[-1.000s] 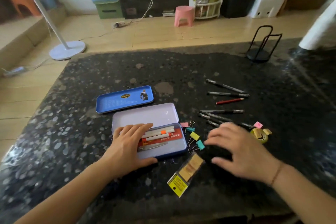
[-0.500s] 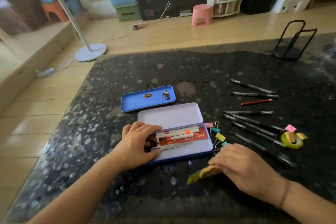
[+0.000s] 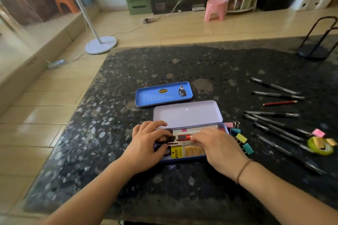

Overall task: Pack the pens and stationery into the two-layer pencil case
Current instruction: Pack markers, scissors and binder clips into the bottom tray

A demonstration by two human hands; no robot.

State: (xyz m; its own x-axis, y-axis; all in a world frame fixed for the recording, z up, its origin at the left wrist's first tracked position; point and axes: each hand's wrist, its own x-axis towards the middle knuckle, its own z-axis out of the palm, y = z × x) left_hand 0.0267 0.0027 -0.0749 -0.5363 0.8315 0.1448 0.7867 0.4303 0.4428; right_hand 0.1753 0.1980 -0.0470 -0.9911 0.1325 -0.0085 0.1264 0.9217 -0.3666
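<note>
The open pencil case [image 3: 188, 115] lies on the dark speckled table, its pale lid tipped back. Its lower compartment holds white markers [image 3: 184, 131], scissors and a yellow-labelled packet [image 3: 184, 151] of tan pieces. My left hand [image 3: 146, 144] rests on the case's left end, fingers on the scissors' handles. My right hand [image 3: 217, 148] lies over the case's right part, fingers pressing on the packet and markers. The blue inner tray [image 3: 163, 93] sits apart behind the case. Several pens [image 3: 274, 126] and a red pencil [image 3: 279, 103] lie to the right.
Coloured binder clips [image 3: 241, 138] lie just right of the case. A yellow-green tape roll [image 3: 321, 147] with clips and a pink clip [image 3: 319, 133] sit at the far right. A black wire stand [image 3: 316, 49] is at the back right. The table's left edge drops to the floor.
My right hand picked the yellow-labelled packet off the table in front of the case and moved it left into the case. My left hand stayed on the case's left end.
</note>
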